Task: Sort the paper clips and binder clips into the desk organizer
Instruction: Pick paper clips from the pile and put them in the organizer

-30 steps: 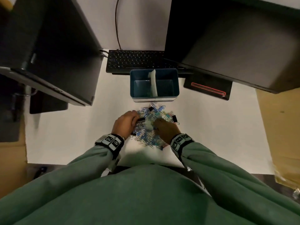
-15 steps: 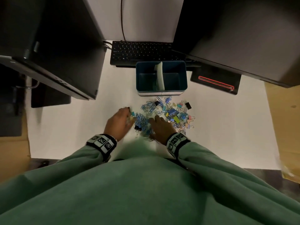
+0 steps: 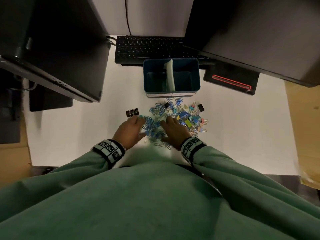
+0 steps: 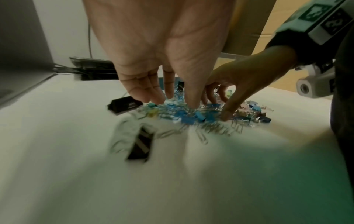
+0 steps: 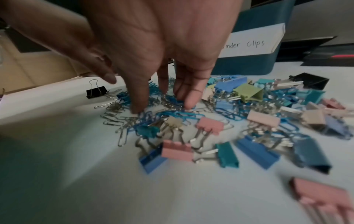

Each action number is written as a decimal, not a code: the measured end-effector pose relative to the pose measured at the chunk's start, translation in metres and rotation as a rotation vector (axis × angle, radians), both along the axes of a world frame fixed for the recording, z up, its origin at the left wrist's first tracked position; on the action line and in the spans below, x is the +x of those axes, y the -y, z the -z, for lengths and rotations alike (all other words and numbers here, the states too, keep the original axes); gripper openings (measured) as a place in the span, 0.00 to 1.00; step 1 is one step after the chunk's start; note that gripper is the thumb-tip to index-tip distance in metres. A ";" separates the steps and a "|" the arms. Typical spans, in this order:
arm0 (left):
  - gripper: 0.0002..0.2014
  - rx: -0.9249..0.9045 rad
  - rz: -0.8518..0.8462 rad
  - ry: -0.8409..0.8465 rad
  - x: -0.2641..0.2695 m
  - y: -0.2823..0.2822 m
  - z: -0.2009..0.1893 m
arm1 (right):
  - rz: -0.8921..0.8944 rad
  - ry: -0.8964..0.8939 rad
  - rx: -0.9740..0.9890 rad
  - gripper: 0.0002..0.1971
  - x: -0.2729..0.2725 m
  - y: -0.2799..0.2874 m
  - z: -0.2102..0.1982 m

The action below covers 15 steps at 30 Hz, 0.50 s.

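A teal desk organizer (image 3: 196,75) with a white divider (image 3: 170,73) stands in front of the keyboard; its front label (image 5: 250,44) reads "Binder Clips". Before it lies a mixed pile (image 3: 174,116) of blue and silver paper clips (image 5: 172,113) and coloured binder clips (image 5: 209,125). My left hand (image 3: 139,126) touches the pile's left side with straight fingers (image 4: 191,100). My right hand (image 3: 166,129) presses straight fingers (image 5: 188,101) into the paper clips. Neither hand holds anything. Black binder clips (image 3: 132,112) lie left of the pile.
A black keyboard (image 3: 152,49) sits behind the organizer. Dark monitors (image 3: 57,49) overhang left and right. A black device with a red line (image 3: 232,82) lies right of the organizer. Another black binder clip (image 4: 140,145) lies near the left hand. Cardboard (image 3: 303,127) borders the white desk.
My left hand held black binder clips a second ago; they now lie on the desk left of the pile. Both hands have returned to the pile, which is spread wider to the right.
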State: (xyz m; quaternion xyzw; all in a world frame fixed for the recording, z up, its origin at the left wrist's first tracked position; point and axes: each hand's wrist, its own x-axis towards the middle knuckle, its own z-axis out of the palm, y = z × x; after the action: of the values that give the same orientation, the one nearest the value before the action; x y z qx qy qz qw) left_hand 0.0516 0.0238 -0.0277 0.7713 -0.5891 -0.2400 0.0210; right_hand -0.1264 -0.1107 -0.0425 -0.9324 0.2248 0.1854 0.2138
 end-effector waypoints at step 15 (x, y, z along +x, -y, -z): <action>0.10 0.120 -0.099 -0.153 -0.018 0.052 0.013 | 0.479 0.399 0.449 0.05 0.003 0.052 -0.074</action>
State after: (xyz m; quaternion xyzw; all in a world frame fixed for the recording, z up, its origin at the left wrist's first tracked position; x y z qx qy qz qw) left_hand 0.0334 -0.0284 -0.0404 0.7787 -0.5317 -0.3316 0.0313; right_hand -0.1229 -0.1624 0.0316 -0.8011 0.3443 -0.0102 0.4894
